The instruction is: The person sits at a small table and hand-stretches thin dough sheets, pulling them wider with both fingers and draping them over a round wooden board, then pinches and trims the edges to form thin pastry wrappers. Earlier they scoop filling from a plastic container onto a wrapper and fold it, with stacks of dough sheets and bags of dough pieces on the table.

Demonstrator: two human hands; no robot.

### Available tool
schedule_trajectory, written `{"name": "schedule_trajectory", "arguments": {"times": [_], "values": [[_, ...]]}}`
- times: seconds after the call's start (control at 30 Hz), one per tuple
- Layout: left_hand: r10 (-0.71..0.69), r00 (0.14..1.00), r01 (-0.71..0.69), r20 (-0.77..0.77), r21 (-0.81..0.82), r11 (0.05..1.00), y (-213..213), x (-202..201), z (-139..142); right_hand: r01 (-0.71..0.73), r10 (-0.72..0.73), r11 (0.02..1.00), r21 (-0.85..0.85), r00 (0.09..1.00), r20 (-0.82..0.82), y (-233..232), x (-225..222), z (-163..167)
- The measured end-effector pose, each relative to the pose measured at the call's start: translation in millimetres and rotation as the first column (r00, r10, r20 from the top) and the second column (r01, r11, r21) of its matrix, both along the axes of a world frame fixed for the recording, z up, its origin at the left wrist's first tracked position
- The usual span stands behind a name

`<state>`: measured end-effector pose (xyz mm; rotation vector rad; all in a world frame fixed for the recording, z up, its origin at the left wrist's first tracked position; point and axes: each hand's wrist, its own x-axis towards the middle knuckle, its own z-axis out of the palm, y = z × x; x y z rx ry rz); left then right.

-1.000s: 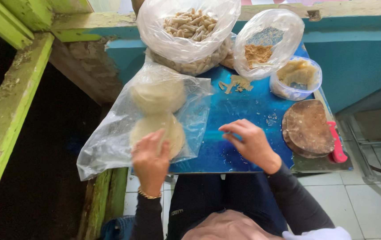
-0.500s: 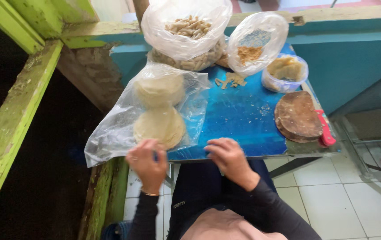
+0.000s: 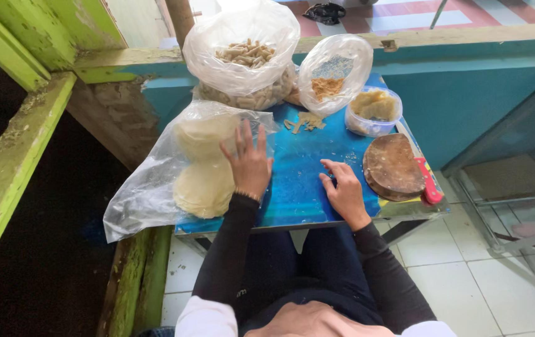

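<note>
My left hand (image 3: 247, 161) lies flat with fingers spread on a clear plastic bag (image 3: 155, 181) that holds two stacks of round pale wrappers (image 3: 204, 186) on the left of a small blue table (image 3: 298, 181). My right hand (image 3: 343, 188) rests on the blue tabletop near its front edge, fingers apart, holding nothing. Both arms wear black sleeves.
At the back stand a big bag of rolled snacks (image 3: 245, 59), a bag of brown crumbs (image 3: 333, 72) and a tub of yellowish filling (image 3: 373, 111). A round wooden board (image 3: 393, 167) and a red-handled knife (image 3: 428, 182) lie at the right. Green wooden beams (image 3: 11, 137) run left; white floor tiles lie below.
My left hand has moved forward from the table's front edge onto the bag of wrappers. My right hand has shifted up onto the tabletop. The camera view has moved closer.
</note>
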<state>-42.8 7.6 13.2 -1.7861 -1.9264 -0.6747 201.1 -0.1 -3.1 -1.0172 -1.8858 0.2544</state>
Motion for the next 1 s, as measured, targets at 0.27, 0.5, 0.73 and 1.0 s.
{"name": "schedule_trajectory", "arguments": {"times": [0.27, 0.5, 0.73, 1.0], "values": [[-0.187, 0.948, 0.182, 0.257, 0.046, 0.982, 48.7, -14.2, 30.9, -0.029, 0.016, 0.991, -0.128, 0.994, -0.105, -1.0, 8.9, -1.2], [-0.270, 0.822, -0.096, 0.501, 0.590, 0.801, -141.2, -85.1, 15.0, 0.005, -0.032, 0.976, -0.219, 0.992, -0.120, 0.2, 9.5, -1.8], [-0.210, 0.248, -0.507, 0.946, 0.312, 0.804, -198.2, -178.4, -78.8, -0.024, -0.013, 0.971, -0.239, 0.988, -0.153, 1.5, 9.9, -3.2], [-0.090, 0.320, -0.502, 0.943, 0.249, 0.828, -220.8, -183.6, -51.5, -0.029, -0.027, 0.962, -0.273, 0.979, -0.201, 4.5, 15.8, -4.7]]}}
